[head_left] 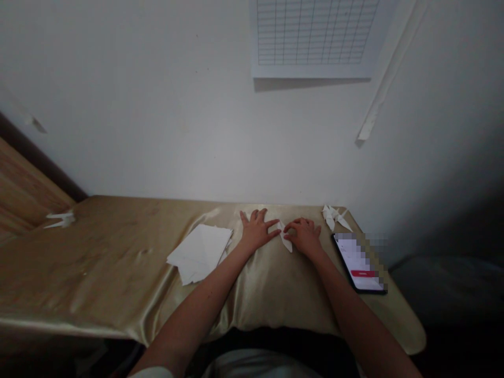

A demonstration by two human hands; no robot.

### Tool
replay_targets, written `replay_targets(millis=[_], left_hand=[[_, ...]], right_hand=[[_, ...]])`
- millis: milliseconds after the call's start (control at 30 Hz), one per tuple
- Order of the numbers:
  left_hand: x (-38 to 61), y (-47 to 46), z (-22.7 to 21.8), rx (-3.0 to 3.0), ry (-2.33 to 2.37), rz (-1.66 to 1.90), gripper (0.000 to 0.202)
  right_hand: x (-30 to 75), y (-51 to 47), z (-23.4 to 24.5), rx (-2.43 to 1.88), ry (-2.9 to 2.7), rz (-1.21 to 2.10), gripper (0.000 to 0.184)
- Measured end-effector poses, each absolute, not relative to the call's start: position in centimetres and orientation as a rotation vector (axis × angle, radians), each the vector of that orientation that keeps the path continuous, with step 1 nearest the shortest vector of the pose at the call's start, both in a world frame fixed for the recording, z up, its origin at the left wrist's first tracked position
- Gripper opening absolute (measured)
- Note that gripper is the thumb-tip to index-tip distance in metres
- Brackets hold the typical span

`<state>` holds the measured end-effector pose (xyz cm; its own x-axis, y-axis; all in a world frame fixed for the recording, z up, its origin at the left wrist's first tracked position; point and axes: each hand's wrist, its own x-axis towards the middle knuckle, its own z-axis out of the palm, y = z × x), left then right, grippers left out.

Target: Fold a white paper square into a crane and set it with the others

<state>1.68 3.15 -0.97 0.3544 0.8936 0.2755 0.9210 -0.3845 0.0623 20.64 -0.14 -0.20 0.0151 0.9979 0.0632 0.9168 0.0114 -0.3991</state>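
A small folded white paper piece [285, 239] lies on the gold satin cloth [118, 262] covering the table. My left hand [258, 229] rests flat beside it with fingers spread, its fingertips touching the paper's left edge. My right hand [305, 234] sits on the paper's right side with fingers curled down, pressing on it. Most of the paper is hidden between the two hands.
A stack of white paper sheets [200, 252] lies left of my hands. Folded paper cranes [334, 216] sit at the back right, another [60, 219] at the far left. A lit phone [360, 261] lies by my right forearm. A white wall with a grid chart [315, 34] stands behind.
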Motion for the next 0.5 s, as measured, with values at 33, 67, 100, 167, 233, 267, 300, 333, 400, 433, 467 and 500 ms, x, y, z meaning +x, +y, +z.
replay_targets(millis=[33,67,100,167,233,267,300,333,400,433,467,500], left_hand=[[1.7,3.2,-1.0,-2.498,-1.682,-0.408,0.048],[1.8,3.2,-0.9,-2.498,-1.681,-0.412,0.048],[1.8,3.1,-0.9,-2.496,-1.681,-0.418,0.048],[1.9,3.1,-0.9,-2.492,-1.680,-0.430,0.047],[2.0,2.9,-0.9,-2.486,-1.678,-0.444,0.046],[2.0,2.8,-0.9,-2.484,-1.675,-0.452,0.046],[2.1,2.7,-1.0,-2.481,-1.673,-0.462,0.046],[2.1,2.5,-1.1,-2.474,-1.675,-0.472,0.046],[2.0,2.2,-1.3,-2.456,-1.690,-0.492,0.045],[2.0,2.1,-1.4,-2.449,-1.700,-0.498,0.045],[2.0,1.9,-1.5,-2.446,-1.708,-0.502,0.045],[2.0,1.8,-1.6,-2.447,-1.713,-0.507,0.045]], right_hand=[[20.7,-0.2,-0.2,-1.966,-1.961,0.346,0.016],[20.7,-0.2,-0.2,-1.963,-1.953,0.347,0.016],[20.7,-0.3,-0.2,-1.963,-1.944,0.349,0.015],[20.8,-0.3,-0.3,-1.961,-1.928,0.354,0.014],[20.9,-0.2,-0.4,-1.957,-1.926,0.348,0.014],[20.9,-0.2,-0.4,-1.957,-1.929,0.340,0.014],[21.0,-0.1,-0.5,-1.958,-1.931,0.328,0.016],[21.0,0.0,-0.5,-1.962,-1.930,0.317,0.017],[21.1,0.1,-0.5,-1.971,-1.923,0.304,0.019],[21.1,0.2,-0.6,-1.976,-1.919,0.303,0.019],[21.1,0.2,-0.6,-1.978,-1.918,0.305,0.019],[21.1,0.3,-0.6,-1.978,-1.919,0.309,0.018]])
